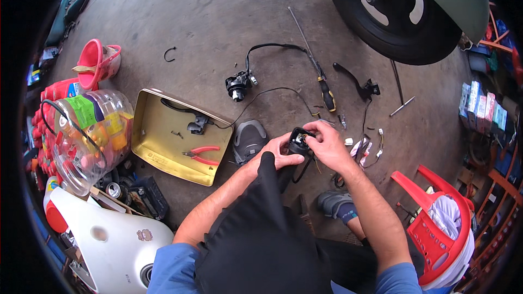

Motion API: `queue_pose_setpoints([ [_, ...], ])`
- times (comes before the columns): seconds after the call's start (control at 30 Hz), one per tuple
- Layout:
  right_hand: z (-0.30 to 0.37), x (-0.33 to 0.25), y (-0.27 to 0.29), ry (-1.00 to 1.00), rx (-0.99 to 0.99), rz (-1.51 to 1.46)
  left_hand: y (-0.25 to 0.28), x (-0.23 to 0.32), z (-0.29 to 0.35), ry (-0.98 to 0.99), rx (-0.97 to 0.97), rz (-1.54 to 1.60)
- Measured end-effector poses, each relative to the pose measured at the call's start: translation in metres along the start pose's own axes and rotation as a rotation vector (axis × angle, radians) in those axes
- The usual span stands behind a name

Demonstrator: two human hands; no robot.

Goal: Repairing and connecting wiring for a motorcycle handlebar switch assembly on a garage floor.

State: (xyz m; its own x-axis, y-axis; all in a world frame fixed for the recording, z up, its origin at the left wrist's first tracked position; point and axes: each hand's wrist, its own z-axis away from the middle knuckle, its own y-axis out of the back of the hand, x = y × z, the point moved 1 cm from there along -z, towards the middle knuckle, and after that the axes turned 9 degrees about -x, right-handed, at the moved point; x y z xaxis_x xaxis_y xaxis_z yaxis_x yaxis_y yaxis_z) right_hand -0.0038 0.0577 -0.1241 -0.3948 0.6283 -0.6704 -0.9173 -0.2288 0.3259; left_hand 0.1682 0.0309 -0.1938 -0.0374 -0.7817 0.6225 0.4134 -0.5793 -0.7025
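Observation:
Between my hands is a small black housing (298, 142) with wires showing in its hollow, probably a handlebar switch housing. My left hand (278, 151) grips its left side, thumb along the lower edge. On its right side, my right hand (326, 144) has thumb and fingertips closed at the opening; what the tips pinch is hidden. A screwdriver (327, 95) with a yellow-and-black handle lies just beyond. Left of that rests a black lock-like part (238, 85) with a cable. A brake lever (357, 84) lies to the right, above loose wires with white connectors (362, 147).
A gold metal tray (163, 155) at the left holds red-handled pliers (204, 154) and a black switch part (199, 124). A wheel (392, 16) stands far right. Nearby are a red plastic chair (436, 239), a white panel (109, 239) and a clear plastic jar (92, 136).

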Motion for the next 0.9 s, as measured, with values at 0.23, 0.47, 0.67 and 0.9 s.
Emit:
queue_pose_setpoints([
  [0.23,-0.013,0.017,-0.012,-0.036,0.092,-0.008,-0.002,0.003,-0.001,-0.011,0.0,-0.003],
  [0.47,-0.023,0.017,-0.017,0.026,0.165,0.041,-0.002,-0.001,-0.004,-0.055,0.065,0.001],
  [0.67,-0.021,0.034,-0.019,0.008,0.243,-0.264,0.002,-0.013,-0.015,-0.107,0.269,0.005],
  [0.9,0.003,0.066,-0.04,-0.137,0.134,-0.584,0.025,-0.012,-0.026,-0.132,0.525,-0.353],
])
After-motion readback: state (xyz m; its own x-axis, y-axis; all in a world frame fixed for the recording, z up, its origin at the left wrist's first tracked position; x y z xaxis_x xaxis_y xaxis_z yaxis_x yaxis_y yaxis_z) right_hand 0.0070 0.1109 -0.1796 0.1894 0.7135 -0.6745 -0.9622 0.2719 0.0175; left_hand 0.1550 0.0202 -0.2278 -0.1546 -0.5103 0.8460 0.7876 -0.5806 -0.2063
